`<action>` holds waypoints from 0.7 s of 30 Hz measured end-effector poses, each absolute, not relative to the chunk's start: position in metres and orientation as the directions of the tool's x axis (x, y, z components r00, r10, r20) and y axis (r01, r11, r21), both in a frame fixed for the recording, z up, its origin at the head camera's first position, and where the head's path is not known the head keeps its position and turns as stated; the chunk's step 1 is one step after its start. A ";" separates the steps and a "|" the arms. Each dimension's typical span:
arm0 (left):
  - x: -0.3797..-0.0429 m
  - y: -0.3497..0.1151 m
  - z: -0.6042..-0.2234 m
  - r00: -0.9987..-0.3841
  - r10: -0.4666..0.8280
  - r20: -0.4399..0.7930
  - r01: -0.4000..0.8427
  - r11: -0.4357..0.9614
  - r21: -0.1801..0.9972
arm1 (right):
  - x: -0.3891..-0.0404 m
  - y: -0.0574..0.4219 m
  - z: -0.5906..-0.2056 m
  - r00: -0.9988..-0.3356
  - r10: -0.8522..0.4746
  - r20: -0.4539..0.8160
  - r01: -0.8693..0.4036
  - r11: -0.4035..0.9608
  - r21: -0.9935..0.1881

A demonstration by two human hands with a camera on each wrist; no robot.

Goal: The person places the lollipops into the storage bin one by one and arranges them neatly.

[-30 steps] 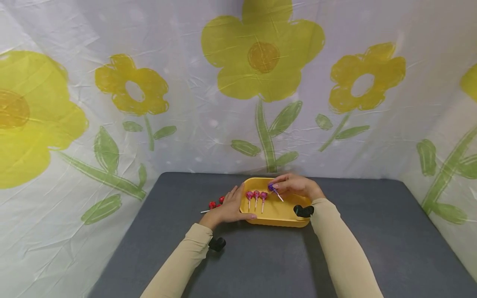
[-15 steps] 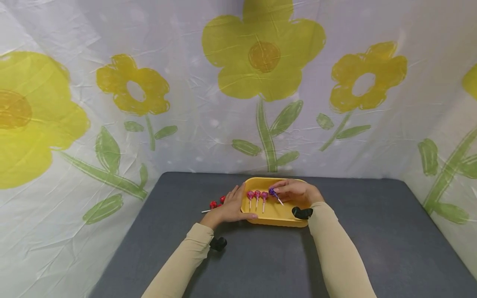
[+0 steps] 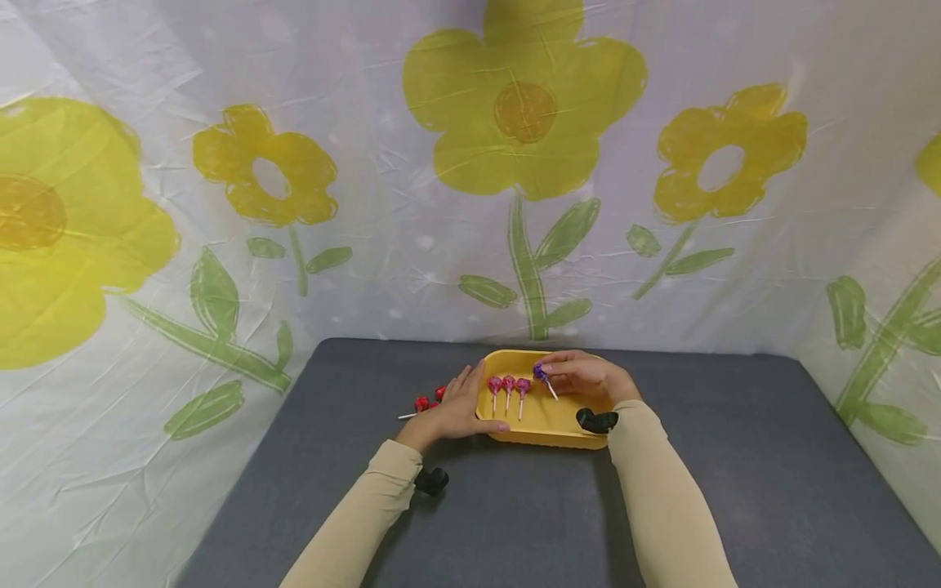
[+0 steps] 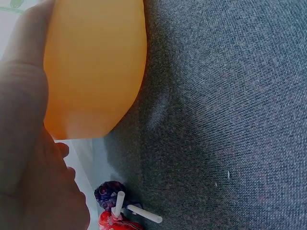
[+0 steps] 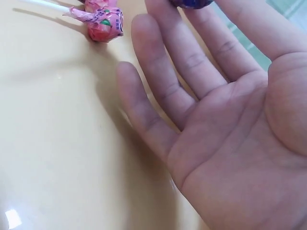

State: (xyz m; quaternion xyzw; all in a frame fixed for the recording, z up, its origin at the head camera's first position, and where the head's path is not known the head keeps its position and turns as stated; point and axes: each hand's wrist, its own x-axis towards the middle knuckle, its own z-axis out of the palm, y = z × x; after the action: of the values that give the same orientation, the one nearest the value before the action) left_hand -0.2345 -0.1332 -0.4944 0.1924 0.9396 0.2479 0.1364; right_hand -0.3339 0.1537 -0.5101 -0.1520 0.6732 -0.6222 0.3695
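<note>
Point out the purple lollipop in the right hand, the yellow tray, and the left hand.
Purple lollipop (image 3: 539, 371): head view, on its wrapped candy end.
Yellow tray (image 3: 547, 416): head view, on a bare patch of its floor.
Left hand (image 3: 453, 412): head view, on the back of the hand.

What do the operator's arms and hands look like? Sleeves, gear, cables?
Left sleeve and right sleeve: plain beige, long. Left hand and right hand: ungloved. Small, rounded black device at each wrist. No cables visible.
</note>
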 end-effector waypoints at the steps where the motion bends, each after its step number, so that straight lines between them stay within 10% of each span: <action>1: -0.235 -0.133 -0.494 -0.888 0.429 -0.164 0.294 0.805 0.515 | -0.334 0.154 -0.510 -0.683 -0.662 -0.310 0.253 0.184 -0.950; 21: -0.235 -0.133 -0.500 -0.898 0.409 -0.161 0.279 0.813 0.511 | -0.326 0.151 -0.510 -0.719 -0.614 -0.325 0.149 0.321 -0.935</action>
State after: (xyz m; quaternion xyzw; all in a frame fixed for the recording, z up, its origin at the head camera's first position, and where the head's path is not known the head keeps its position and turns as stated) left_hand -0.2351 -0.1326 -0.5000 0.1824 0.9429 0.2451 0.1326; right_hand -0.3265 0.1513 -0.5104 -0.1576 0.7383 -0.5608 0.3400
